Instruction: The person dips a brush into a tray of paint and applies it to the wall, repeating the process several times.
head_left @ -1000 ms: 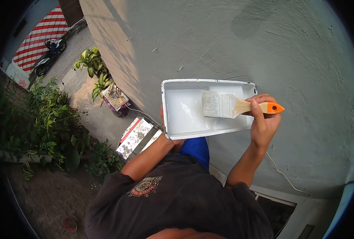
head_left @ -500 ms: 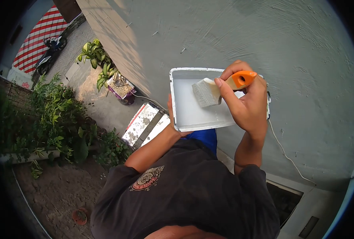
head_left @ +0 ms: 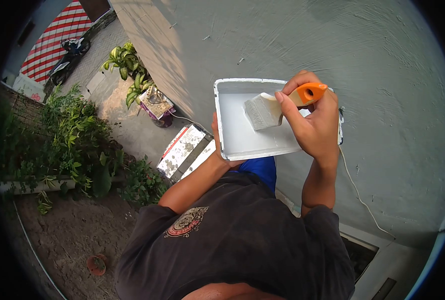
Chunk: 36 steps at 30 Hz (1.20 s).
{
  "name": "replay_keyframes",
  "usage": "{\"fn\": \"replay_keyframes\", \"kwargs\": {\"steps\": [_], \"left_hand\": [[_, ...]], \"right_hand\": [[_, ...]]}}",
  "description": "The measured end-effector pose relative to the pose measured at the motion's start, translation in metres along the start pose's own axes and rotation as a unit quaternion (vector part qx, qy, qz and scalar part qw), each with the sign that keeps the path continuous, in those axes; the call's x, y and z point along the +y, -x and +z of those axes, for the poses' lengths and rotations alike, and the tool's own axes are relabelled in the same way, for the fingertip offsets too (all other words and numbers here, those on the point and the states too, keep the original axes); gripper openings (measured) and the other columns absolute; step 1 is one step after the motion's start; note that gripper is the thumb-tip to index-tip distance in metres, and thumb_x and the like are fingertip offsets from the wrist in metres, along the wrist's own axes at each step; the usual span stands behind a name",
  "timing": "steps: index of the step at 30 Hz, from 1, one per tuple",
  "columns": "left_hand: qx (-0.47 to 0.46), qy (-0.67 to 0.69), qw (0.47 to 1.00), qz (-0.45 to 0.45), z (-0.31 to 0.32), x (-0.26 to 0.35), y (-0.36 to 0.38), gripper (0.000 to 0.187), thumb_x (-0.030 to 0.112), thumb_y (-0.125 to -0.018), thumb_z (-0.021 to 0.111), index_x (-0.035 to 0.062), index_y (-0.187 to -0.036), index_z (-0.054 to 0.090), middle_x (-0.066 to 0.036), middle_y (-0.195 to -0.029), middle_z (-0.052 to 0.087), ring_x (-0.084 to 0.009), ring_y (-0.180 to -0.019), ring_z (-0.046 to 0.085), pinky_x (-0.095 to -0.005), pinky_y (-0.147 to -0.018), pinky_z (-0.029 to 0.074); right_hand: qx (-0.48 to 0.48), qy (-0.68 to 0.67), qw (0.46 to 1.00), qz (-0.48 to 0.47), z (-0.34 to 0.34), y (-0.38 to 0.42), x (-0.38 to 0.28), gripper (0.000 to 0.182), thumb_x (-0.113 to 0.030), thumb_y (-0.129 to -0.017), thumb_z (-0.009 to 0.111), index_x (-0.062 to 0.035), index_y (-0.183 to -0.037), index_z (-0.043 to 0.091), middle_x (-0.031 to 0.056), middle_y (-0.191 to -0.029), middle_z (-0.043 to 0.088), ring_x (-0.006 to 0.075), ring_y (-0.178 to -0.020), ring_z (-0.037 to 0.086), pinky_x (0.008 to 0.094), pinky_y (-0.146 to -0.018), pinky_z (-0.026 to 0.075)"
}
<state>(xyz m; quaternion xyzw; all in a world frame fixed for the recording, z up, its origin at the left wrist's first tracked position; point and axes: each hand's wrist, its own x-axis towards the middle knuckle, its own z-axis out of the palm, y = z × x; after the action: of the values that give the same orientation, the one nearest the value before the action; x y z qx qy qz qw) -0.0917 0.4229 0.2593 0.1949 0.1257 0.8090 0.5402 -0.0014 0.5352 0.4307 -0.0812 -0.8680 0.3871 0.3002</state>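
Observation:
My right hand [head_left: 316,120] is closed around the wooden handle of a wide paintbrush [head_left: 263,113], whose end is orange with a hole in it. The brush's pale, paint-coated bristles point left, over the white paint [head_left: 236,131] in a rectangular paint tray [head_left: 262,154]. From the left side and underneath, my left hand [head_left: 216,140] grips this tray, its fingers mostly hidden behind the wall. White paint coats the tray's rim, and some dark chips show along its right edge.
A grey plastered wall [head_left: 382,100] with several small nails rises close in front. Below the tray stands a paint-spattered white box [head_left: 181,150]. Potted plants [head_left: 125,62], leafy bushes [head_left: 72,145] and a parked motorcycle [head_left: 67,62] are to the left. A thin cable [head_left: 358,192] hangs along the wall.
The brush has tilted slightly and shifted a little right and up along with my right hand. The tray stays in my left hand, and the whole view has shifted slightly.

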Motion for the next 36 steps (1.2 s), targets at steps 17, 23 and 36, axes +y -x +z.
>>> {"fn": "replay_keyframes", "kwargs": {"steps": [17, 23, 36], "left_hand": [[0.04, 0.186, 0.98, -0.054, 0.003, -0.004, -0.001, 0.105, 0.085, -0.084, 0.045, 0.0152, -0.161, 0.028, -0.017, -0.158, 0.041, -0.0377, -0.141, 0.047, -0.0621, -0.113, 0.043], [-0.092, 0.396, 0.911, -0.064, 0.001, -0.006, -0.002, 0.092, 0.078, -0.09, 0.042, 0.0154, -0.158, 0.036, -0.014, -0.157, 0.043, -0.0371, -0.141, 0.047, -0.0615, -0.115, 0.04], [0.01, 0.343, 0.932, -0.116, -0.016, -0.014, -0.001, 0.088, 0.079, -0.091, 0.04, 0.0167, -0.153, 0.044, -0.012, -0.153, 0.049, -0.0353, -0.139, 0.05, -0.061, -0.113, 0.042]], "right_hand": [[0.054, 0.005, 0.998, 0.017, -0.01, 0.01, 0.012, 0.015, -0.008, -0.088, 0.075, -0.0017, -0.093, 0.063, 0.0057, -0.081, 0.065, 0.0115, -0.072, 0.065, 0.0247, -0.062, 0.054], [0.231, -0.14, 0.957, 0.106, -0.048, 0.033, 0.024, 0.014, -0.005, -0.091, 0.075, -0.0006, -0.099, 0.064, 0.0067, -0.091, 0.067, 0.0141, -0.081, 0.069, 0.0288, -0.068, 0.062], [0.33, -0.284, 0.88, 0.187, -0.082, 0.089, 0.072, 0.016, -0.006, -0.091, 0.075, -0.0004, -0.102, 0.064, 0.0089, -0.096, 0.068, 0.016, -0.079, 0.069, 0.0297, -0.062, 0.063]]}}
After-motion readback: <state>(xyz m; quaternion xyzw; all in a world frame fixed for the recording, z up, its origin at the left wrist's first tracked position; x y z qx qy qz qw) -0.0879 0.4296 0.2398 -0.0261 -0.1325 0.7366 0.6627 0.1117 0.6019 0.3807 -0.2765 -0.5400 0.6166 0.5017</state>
